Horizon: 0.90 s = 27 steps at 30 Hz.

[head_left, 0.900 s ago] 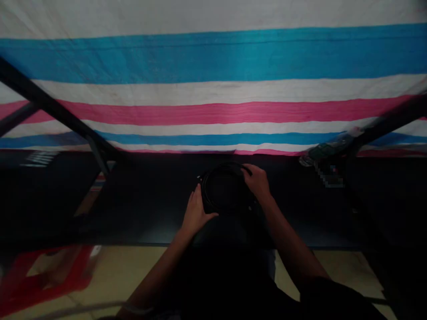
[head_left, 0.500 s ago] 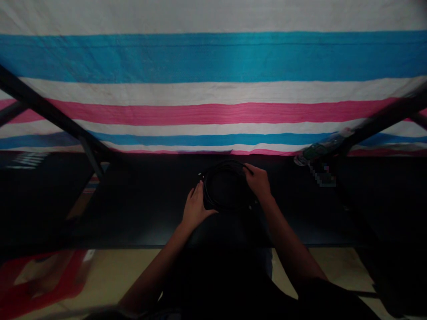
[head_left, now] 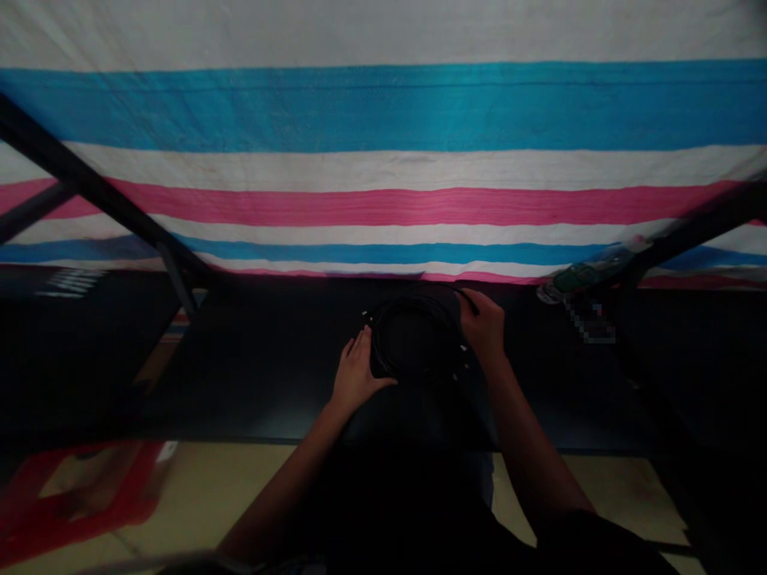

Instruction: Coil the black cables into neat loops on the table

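Note:
A coiled black cable (head_left: 383, 345) lies on the dark table (head_left: 252, 375) in front of me, with small light connector tips at its left and right edges. My left hand (head_left: 358, 374) rests against the left side of the coil, thumb stretched out below it and fingers extended. At the upper right of the coil, my right hand (head_left: 484, 321) has its fingers closed on a black cable end that leads off the loops. The dim light hides where the individual strands run.
Behind the table hangs a striped sheet (head_left: 383, 108). Dark slanted bars (head_left: 113, 200) stand left and right. A green-labelled bottle (head_left: 584, 274) lies at the back right. A red stool (head_left: 132, 487) is on the floor at lower left.
My right hand has moved right, away from the coil, with the cable end in its fingers. My left hand stays at the coil's left side. The view has shifted slightly.

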Each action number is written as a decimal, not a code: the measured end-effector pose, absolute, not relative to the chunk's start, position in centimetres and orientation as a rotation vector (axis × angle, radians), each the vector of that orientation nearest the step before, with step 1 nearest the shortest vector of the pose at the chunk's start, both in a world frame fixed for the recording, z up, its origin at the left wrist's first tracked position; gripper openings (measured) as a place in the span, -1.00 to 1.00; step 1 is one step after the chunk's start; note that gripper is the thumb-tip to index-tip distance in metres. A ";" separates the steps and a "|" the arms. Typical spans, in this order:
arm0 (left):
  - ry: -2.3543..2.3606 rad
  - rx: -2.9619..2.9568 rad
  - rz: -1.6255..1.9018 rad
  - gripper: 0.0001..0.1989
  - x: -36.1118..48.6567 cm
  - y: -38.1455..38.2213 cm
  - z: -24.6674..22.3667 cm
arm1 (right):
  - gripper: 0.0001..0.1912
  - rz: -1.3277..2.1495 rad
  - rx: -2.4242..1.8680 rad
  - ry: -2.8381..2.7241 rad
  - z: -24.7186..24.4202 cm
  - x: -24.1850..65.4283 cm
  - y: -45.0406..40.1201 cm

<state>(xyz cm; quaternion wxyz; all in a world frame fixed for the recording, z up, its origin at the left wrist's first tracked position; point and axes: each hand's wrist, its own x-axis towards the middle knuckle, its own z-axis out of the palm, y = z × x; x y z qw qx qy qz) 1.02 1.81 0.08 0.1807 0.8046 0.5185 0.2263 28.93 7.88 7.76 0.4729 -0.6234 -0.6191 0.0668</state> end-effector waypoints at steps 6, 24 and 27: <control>1.477 2.279 0.623 0.28 1.0 1.8 0.4 | -0.71 0.410 -1.490 -1.329 11.2 29.6 6.6; 1.457 2.306 0.637 0.21 0.8 1.8 -0.1 | -0.47 0.165 -1.741 -2.166 3.2 26.5 11.6; 1.466 2.308 0.633 0.22 0.8 1.8 0.0 | -0.61 0.220 -1.635 -2.349 3.4 25.1 13.8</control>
